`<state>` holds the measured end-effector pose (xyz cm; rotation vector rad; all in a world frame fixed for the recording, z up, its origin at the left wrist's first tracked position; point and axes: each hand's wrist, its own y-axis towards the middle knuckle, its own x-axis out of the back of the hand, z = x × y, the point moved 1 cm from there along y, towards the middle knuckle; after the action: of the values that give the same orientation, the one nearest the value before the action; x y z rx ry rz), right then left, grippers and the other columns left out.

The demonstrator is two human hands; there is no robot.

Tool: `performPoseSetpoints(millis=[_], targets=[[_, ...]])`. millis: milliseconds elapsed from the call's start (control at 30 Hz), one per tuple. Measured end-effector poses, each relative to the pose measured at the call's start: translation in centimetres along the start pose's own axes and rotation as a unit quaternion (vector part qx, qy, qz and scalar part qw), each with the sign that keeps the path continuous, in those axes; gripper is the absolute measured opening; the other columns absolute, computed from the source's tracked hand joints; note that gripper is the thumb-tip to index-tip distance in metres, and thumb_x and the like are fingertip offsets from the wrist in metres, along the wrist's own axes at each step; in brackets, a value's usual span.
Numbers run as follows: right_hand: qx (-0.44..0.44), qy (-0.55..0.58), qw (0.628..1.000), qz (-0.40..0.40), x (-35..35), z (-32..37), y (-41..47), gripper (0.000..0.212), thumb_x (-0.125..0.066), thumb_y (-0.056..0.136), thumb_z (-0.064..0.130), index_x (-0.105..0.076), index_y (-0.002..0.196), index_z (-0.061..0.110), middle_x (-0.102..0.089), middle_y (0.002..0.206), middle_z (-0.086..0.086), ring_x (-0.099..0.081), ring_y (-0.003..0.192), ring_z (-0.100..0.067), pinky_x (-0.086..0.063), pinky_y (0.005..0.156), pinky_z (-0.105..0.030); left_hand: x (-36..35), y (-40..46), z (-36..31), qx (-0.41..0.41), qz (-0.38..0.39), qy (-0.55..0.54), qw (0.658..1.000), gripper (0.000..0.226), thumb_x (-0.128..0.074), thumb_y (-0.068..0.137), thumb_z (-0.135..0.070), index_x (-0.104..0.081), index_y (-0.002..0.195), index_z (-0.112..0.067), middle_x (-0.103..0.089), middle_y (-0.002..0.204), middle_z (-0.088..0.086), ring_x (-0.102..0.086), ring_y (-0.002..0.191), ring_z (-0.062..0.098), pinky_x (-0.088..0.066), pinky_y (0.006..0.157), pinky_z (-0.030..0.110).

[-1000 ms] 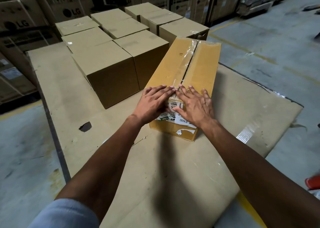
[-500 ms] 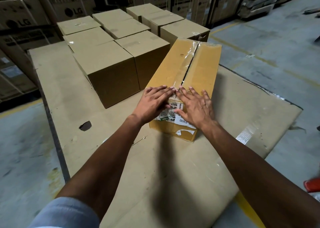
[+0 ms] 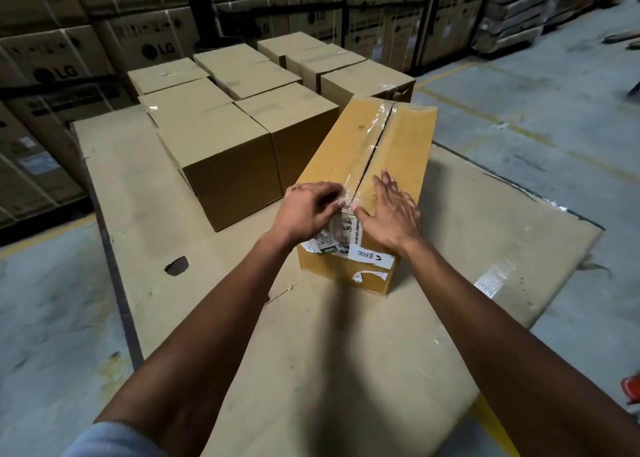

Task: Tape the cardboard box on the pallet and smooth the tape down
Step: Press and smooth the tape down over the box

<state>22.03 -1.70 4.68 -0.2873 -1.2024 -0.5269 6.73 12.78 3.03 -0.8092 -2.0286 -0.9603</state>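
While I'm watching the head feed, both hands sit on the near end of the long cardboard box (image 3: 349,151), right where the top meets the front face. My left hand (image 3: 306,210) has its fingers curled in and bunched together, tips pressing at the tape (image 3: 367,141) end by the seam; can't tell if they're actually pinching the tape or just pushing on it. My right hand (image 3: 389,214) lies flat with fingers spread, palm down on the right flap, thumb reaching toward the left fingertips so the two nearly meet at the seam.

Beyond the fingertips, the clear tape runs away along the dark centre gap, glossy and a bit wrinkled, catching light at the far end. Box is yellowish-brown corrugated card, long and narrow, with torn white labels (image 3: 346,245) on the front face just under my hands. It sits on a flat cardboard sheet (image 3: 311,352) covering the pallet, dusty and scuffed. Left of my left fingers, close by, there's a group of plainer brown cube boxes (image 3: 221,158), matte, taped shut.
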Motion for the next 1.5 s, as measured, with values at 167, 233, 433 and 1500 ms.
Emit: performPoseSetpoints(millis=[167,233,433,1500], targets=[[-0.089,0.008,0.994,0.062,0.7,0.2,1.7,0.117,-0.05,0.09,0.081,0.008,0.168,0.016,0.023,0.173,-0.012,0.021,0.161,-0.031,0.009,0.132,-0.05,1.5,2.8,-1.1,0.119,0.12,0.008,0.986,0.082,-0.07,0.096,-0.058,-0.041,0.164,-0.022,-0.031,0.175,0.0,-0.028,0.161,0.022,-0.019,0.131,0.058],[-0.109,0.006,0.992,0.066,0.7,0.2,2.1,0.115,-0.05,0.091,0.08,0.006,0.169,0.017,0.021,0.174,-0.012,0.02,0.161,-0.03,0.009,0.132,-0.049,1.5,3.4,-1.6,0.165,0.117,0.0,0.979,0.084,-0.077,0.092,-0.058,-0.044,0.161,-0.025,-0.041,0.17,0.0,-0.045,0.151,0.026,-0.037,0.125,0.053],[-0.125,-0.05,0.991,-0.018,-0.9,1.0,2.0,0.091,-0.037,0.101,0.069,-0.011,0.169,0.014,0.004,0.177,-0.013,0.006,0.164,-0.03,0.002,0.133,-0.051,0.1,3.4,-2.6,0.203,-0.002,0.054,0.978,0.07,-0.075,0.084,-0.073,-0.06,0.14,-0.033,-0.068,0.14,-0.004,-0.066,0.123,0.027,-0.054,0.106,0.049],[-0.102,-0.063,0.993,0.005,-0.7,0.9,2.0,0.069,-0.035,0.108,0.051,-0.011,0.169,0.029,0.003,0.177,-0.007,0.008,0.164,-0.033,0.003,0.131,-0.059,-1.6,2.9,-2.3,0.203,-0.001,0.061,0.977,0.061,-0.063,0.098,-0.065,-0.051,0.15,-0.035,-0.052,0.162,0.002,-0.05,0.148,0.025,-0.021,0.13,0.056]])
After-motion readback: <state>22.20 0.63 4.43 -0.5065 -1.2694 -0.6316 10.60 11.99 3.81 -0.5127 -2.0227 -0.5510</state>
